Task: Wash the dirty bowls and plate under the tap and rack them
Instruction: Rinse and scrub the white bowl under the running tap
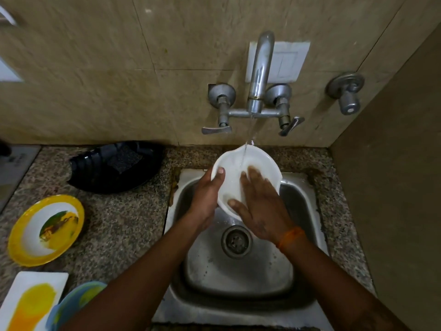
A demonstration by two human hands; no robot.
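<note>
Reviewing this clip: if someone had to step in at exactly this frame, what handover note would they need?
Left hand grips the white bowl by its rim, tilted under the running tap over the sink.
Right hand lies open, fingers flat inside the bowl, rubbing.
Waiting on the counter at left, all smeared yellow: yellow-rimmed bowl, white rectangular plate, blue bowl.
Black rack behind them holds no washed dish that shows.
Done: nothing racked. Left: finish this bowl, rack it, wash the other three.
</note>
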